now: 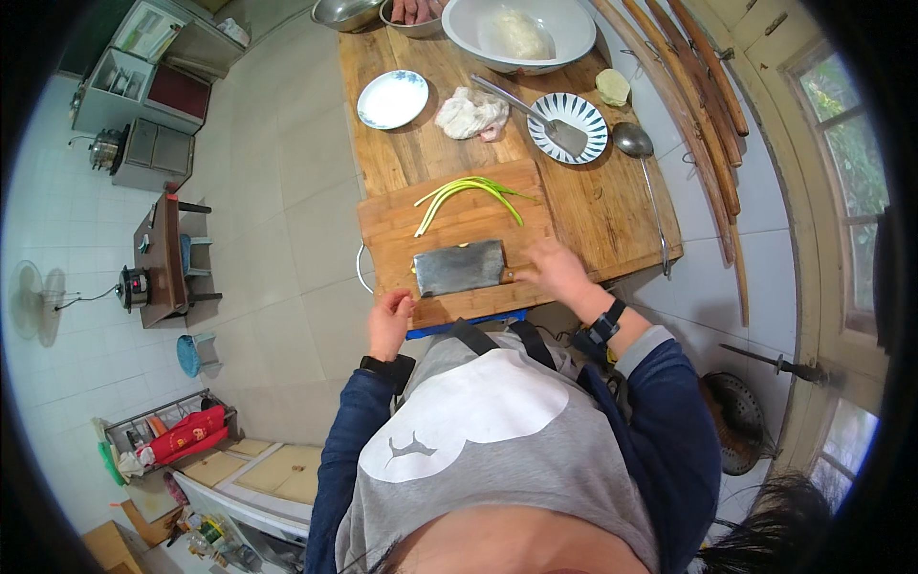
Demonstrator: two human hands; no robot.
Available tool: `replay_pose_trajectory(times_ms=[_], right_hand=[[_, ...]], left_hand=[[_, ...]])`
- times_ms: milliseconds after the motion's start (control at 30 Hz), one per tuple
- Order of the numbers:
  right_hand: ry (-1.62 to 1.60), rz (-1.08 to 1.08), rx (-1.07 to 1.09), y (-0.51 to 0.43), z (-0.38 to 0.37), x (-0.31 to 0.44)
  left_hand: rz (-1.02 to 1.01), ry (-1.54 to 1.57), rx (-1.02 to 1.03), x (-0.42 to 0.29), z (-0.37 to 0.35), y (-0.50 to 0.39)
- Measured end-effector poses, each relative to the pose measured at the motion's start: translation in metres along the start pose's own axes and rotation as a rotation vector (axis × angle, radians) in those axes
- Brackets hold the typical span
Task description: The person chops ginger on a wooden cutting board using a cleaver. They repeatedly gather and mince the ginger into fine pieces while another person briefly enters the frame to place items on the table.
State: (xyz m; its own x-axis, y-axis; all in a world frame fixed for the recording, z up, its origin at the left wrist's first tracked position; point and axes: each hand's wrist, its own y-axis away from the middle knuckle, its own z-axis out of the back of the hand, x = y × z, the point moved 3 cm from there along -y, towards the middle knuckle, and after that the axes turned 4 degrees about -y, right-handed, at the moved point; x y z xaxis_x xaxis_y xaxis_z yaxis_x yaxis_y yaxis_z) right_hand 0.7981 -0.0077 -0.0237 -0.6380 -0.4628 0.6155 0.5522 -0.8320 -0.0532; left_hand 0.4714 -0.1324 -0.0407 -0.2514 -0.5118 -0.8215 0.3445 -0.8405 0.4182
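Note:
A cleaver lies flat on the bamboo cutting board, its dark blade to the left and its wooden handle to the right. Over the handle's end is my right hand, blurred, fingers apart; whether it touches the handle is unclear. My left hand has its fingers curled at the board's near left corner, and I cannot tell if anything is in them. Several green scallion stalks lie bent in an arc beyond the blade. Small pale-yellow bits show at the blade's edges.
Farther back on the wooden table are a white plate, a crumpled cloth, a spatula on a patterned plate, and a ladle. A large basin holds something pale. Another person's hand is in a metal bowl.

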Motion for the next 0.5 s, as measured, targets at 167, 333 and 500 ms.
replay_pose_trajectory(times_ms=[167, 333, 500], right_hand=[[0.361, 0.07, 0.156, 0.002, -0.016, 0.021], [0.341, 0.092, 0.33, -0.009, -0.022, 0.022], [0.356, 0.054, 0.292, 0.004, -0.015, 0.052]], left_hand=[[-0.168, -0.219, 0.09, -0.016, -0.005, -0.02], [-0.23, -0.282, 0.134, -0.036, 0.003, -0.031], [-0.395, -0.297, 0.11, -0.053, 0.019, -0.042]])
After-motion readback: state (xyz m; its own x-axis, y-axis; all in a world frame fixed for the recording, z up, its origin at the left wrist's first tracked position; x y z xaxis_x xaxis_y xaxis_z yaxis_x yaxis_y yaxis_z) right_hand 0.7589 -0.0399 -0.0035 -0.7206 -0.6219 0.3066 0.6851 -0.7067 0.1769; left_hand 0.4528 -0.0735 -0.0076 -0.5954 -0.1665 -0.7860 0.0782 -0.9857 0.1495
